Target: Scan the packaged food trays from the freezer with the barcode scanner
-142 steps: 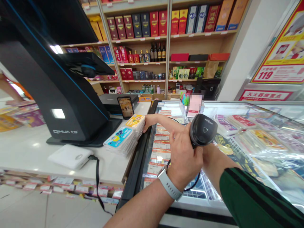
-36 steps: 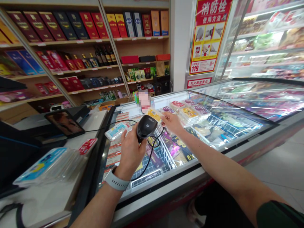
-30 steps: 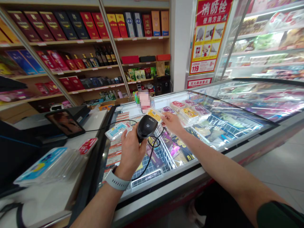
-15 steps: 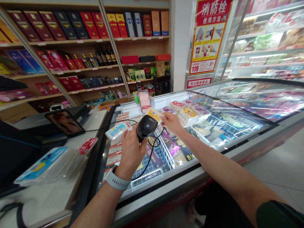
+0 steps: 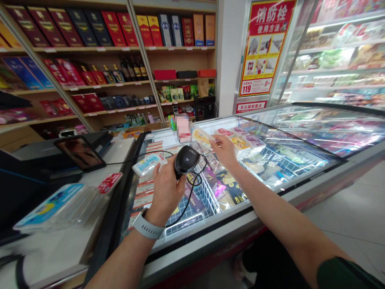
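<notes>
My left hand (image 5: 166, 192), with a grey watch band at the wrist, is wrapped round a black barcode scanner (image 5: 187, 159) above the glass-topped freezer. The scanner's dark cable (image 5: 197, 178) loops down beside it. Between its thumb and fingers, my right hand (image 5: 225, 151) pinches a flat, clear pack with a yellow label (image 5: 201, 135), a little beyond the scanner and apart from it. Just left of the scanner lies a clear pack with a blue label (image 5: 148, 163). Stacked packs with red, purple and yellow labels (image 5: 240, 143) sit on the glass behind my right hand.
Bagged goods and wire baskets (image 5: 207, 196) show through the freezer lid (image 5: 300, 158). At left, a counter (image 5: 72, 245) carries a row of clear packs (image 5: 60, 204), a small screen (image 5: 80, 151) and dark equipment. Shelves of boxes and bottles (image 5: 129, 70) stand behind.
My right hand has drawn the yellow-labelled pack away from the scanner, slightly to the right and up. My left hand and the scanner have barely moved.
</notes>
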{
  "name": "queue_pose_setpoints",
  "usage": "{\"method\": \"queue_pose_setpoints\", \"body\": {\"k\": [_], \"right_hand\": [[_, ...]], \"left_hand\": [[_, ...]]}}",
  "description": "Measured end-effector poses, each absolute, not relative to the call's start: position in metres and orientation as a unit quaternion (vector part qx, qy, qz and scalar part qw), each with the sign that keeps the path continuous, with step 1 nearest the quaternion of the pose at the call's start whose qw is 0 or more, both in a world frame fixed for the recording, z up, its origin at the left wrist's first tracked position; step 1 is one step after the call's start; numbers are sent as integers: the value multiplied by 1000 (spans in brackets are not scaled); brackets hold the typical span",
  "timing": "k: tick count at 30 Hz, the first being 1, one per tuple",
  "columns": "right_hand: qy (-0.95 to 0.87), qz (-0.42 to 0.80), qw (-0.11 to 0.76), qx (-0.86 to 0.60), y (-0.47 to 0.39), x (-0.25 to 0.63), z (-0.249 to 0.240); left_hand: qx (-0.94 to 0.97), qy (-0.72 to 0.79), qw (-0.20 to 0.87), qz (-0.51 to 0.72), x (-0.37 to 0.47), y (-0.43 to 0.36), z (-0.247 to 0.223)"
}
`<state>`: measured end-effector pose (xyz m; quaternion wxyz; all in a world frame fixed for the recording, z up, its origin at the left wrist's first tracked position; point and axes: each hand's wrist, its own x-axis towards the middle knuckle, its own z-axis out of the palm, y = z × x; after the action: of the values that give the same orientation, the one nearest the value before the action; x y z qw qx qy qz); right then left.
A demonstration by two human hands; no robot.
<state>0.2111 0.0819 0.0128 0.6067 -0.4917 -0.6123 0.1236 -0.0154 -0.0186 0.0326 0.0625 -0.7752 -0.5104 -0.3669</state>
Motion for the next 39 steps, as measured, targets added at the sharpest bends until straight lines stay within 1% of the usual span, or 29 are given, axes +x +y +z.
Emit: {"method": "queue_pose_setpoints", "body": {"k": [2,4,8,12,18,29,33,36,39], "right_hand": [[-621,28,606,-497,82,220,20],[-634,-44,585,-504,84,229,23],[-671,-113,503,-533,96,238,18],[-700,-124,429,-558,107,240,7],[-716,-124,391,-565,105,236,5],[-688,-166,273,-651,90,228,15],[-685,-177,270,-653,88,226,17],[-690,-188,300,-632,84,222,19],[-722,-189,344,-571,82,218,18]], "left_hand": [[-774,-512,62,-366,-15,-19,32],[-776,-511,61,-365,-15,-19,31],[-779,-505,61,-367,-15,-19,31],[-778,-502,60,-374,-15,-19,31],[-774,-507,67,-374,-15,-20,31],[-772,-510,68,-372,-15,-20,31],[-770,-510,71,-377,-15,-21,31],[-770,-507,71,-381,-14,-21,31],[-769,-506,67,-385,-14,-21,32]]}}
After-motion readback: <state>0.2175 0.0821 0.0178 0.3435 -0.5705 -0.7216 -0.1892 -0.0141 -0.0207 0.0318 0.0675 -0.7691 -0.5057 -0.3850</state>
